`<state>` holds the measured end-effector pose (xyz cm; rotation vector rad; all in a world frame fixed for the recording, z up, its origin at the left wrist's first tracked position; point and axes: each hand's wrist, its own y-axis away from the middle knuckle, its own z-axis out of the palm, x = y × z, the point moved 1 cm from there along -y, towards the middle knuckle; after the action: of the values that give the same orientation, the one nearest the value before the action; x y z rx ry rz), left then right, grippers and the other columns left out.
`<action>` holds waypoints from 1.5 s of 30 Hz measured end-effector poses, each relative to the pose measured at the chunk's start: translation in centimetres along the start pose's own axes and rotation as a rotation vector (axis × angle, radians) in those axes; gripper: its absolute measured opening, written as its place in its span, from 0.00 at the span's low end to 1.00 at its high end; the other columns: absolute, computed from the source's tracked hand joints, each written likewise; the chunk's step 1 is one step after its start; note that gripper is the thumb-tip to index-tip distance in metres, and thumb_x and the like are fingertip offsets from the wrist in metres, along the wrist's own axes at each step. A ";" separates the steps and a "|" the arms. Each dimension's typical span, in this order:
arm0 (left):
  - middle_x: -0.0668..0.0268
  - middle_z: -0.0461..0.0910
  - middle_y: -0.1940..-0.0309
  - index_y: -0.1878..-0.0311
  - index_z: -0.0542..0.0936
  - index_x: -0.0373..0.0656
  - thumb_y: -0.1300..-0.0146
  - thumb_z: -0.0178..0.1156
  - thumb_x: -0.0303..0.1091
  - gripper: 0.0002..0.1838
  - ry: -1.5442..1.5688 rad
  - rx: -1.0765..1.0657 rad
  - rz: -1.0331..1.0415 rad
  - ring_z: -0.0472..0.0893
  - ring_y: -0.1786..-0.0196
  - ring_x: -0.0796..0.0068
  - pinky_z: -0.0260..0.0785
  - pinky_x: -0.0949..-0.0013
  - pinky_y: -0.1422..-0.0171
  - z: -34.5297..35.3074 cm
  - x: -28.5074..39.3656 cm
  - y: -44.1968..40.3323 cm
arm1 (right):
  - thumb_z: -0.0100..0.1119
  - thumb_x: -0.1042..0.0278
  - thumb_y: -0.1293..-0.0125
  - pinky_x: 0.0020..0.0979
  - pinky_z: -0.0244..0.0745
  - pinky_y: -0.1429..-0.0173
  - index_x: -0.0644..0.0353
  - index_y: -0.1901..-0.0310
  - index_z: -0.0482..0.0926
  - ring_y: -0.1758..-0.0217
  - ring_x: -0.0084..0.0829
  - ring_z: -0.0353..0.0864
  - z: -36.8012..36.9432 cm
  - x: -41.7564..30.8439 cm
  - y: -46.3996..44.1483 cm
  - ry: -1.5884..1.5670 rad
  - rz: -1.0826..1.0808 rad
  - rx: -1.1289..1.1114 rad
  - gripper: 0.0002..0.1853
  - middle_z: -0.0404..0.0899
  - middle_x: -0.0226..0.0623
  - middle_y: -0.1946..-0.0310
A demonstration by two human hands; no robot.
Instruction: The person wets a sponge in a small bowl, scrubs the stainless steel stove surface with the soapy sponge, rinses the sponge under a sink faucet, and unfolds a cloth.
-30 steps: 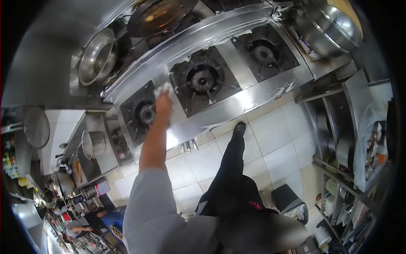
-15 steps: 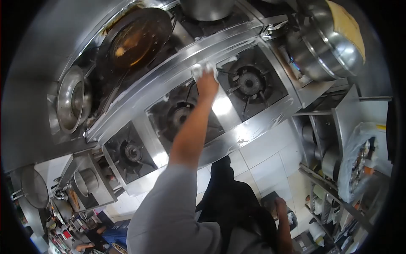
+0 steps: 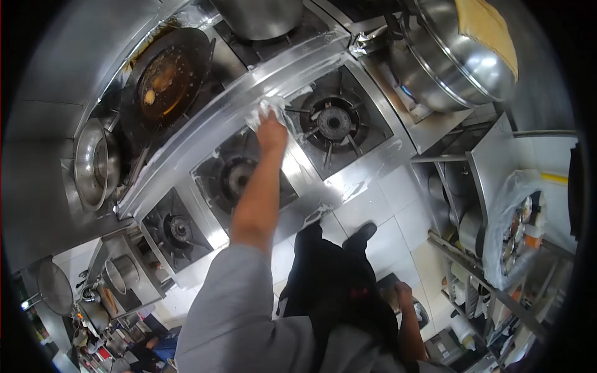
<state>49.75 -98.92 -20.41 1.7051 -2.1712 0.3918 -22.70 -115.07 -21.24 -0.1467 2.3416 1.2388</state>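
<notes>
My left hand (image 3: pixel 272 132) is stretched out over the stove and closed on a white, wet-looking cloth (image 3: pixel 263 110). The cloth is pressed to the steel strip behind the burners, with whitish suds around it. Below that hand is the middle burner (image 3: pixel 239 179); the right burner (image 3: pixel 334 123) lies beside it. Low at my right side hangs my right hand (image 3: pixel 404 292), its fingers curled. Whether anything is inside them is hidden; a dark-rimmed container shows behind it.
A dark wok (image 3: pixel 165 84) with brown liquid sits at the back left, beside a steel bowl (image 3: pixel 93 165). At the back is a large pot (image 3: pixel 261 18). A flame burns under a big steel vessel (image 3: pixel 435 56) with a yellow cloth. Shelves (image 3: pixel 485 186) stand at right.
My left hand and the cloth stay at the back strip, shifting slightly leftward along it. The whole view has moved, and one of my shoes now shows on the tiles.
</notes>
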 end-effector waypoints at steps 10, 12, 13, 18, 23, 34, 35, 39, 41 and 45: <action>0.42 0.54 0.25 0.27 0.60 0.38 0.26 0.44 0.40 0.28 -0.253 -0.213 -0.365 0.74 0.40 0.35 0.66 0.42 0.38 0.8 -7.9 36.2 | 0.50 0.62 0.33 0.39 0.77 0.61 0.57 0.69 0.77 0.68 0.34 0.79 -8.9 6.0 -9.7 0.327 -0.226 -0.341 0.11 0.77 0.34 0.74; 0.40 0.51 0.25 0.27 0.59 0.38 0.26 0.44 0.45 0.30 -0.205 0.052 -0.506 0.72 0.39 0.32 0.66 0.43 0.36 -1.2 -13.7 36.2 | 0.50 0.60 0.33 0.37 0.76 0.65 0.56 0.70 0.76 0.71 0.33 0.78 -11.3 5.0 -11.0 -0.322 0.269 -0.315 0.12 0.76 0.33 0.76; 0.41 0.50 0.24 0.26 0.58 0.38 0.25 0.44 0.45 0.30 -0.199 0.190 -0.614 0.71 0.37 0.31 0.65 0.43 0.34 -2.0 -12.7 34.8 | 0.49 0.58 0.33 0.35 0.73 0.69 0.55 0.70 0.75 0.74 0.32 0.76 -12.4 4.8 -11.5 -0.467 0.286 -0.233 0.12 0.75 0.33 0.77; 0.49 0.53 0.24 0.25 0.58 0.39 0.31 0.50 0.38 0.32 -0.169 0.316 -0.231 0.52 0.22 0.46 0.46 0.42 0.23 11.1 5.2 29.9 | 0.52 0.59 0.34 0.37 0.71 0.79 0.58 0.69 0.75 0.77 0.34 0.77 -17.1 8.7 -12.7 -0.588 0.346 -0.117 0.11 0.78 0.39 0.73; 0.50 0.46 0.21 0.24 0.56 0.37 0.41 0.51 0.34 0.39 -0.185 0.036 0.146 0.46 0.20 0.46 0.38 0.37 0.22 18.0 30.1 22.6 | 0.55 0.63 0.35 0.41 0.82 0.69 0.63 0.62 0.78 0.69 0.39 0.84 -18.0 6.6 -9.0 -0.584 0.330 -0.070 0.11 0.81 0.44 0.68; 0.52 0.83 0.50 0.49 0.84 0.45 0.51 0.57 0.14 0.25 0.128 -0.122 0.346 0.78 0.38 0.51 0.69 0.53 0.34 5.5 7.2 25.3 | 0.58 0.53 0.37 0.47 0.77 0.51 0.56 0.63 0.84 0.59 0.51 0.83 -14.7 17.6 -3.5 0.044 0.196 -0.015 0.15 0.84 0.43 0.63; 0.52 0.83 0.50 0.50 0.84 0.44 0.48 0.57 0.15 0.22 0.203 -0.040 0.284 0.78 0.39 0.50 0.67 0.53 0.32 3.1 4.9 24.3 | 0.58 0.53 0.37 0.47 0.77 0.51 0.56 0.63 0.84 0.59 0.51 0.83 -13.8 18.5 -3.5 0.042 0.191 -0.021 0.15 0.84 0.43 0.63; 0.49 0.81 0.50 0.43 0.81 0.41 0.43 0.51 0.22 0.23 -0.065 0.362 0.337 0.80 0.48 0.46 0.70 0.54 0.38 -1.4 1.1 6.7 | 0.48 0.56 0.32 0.44 0.74 0.45 0.57 0.57 0.84 0.52 0.47 0.81 -10.5 17.9 -4.2 0.375 -0.176 -0.104 0.17 0.83 0.47 0.55; 0.50 0.82 0.51 0.43 0.80 0.42 0.50 0.60 0.27 0.26 0.043 0.132 0.118 0.79 0.47 0.47 0.71 0.54 0.41 0.6 2.2 -2.4 | 0.47 0.56 0.32 0.45 0.74 0.45 0.56 0.55 0.84 0.50 0.49 0.81 -9.7 12.9 -4.6 0.299 -0.229 -0.115 0.17 0.83 0.49 0.54; 0.51 0.83 0.55 0.50 0.85 0.48 0.54 0.62 0.25 0.24 0.077 0.098 0.282 0.81 0.50 0.47 0.72 0.52 0.41 8.1 15.3 -12.1 | 0.48 0.57 0.32 0.43 0.73 0.44 0.61 0.54 0.82 0.51 0.47 0.81 -8.8 8.7 -6.7 0.524 -0.134 -0.154 0.18 0.82 0.48 0.55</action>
<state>57.43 -118.63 -21.05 1.4057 -2.3751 0.6359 -31.53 -124.93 -26.12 -0.7482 2.6006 1.4447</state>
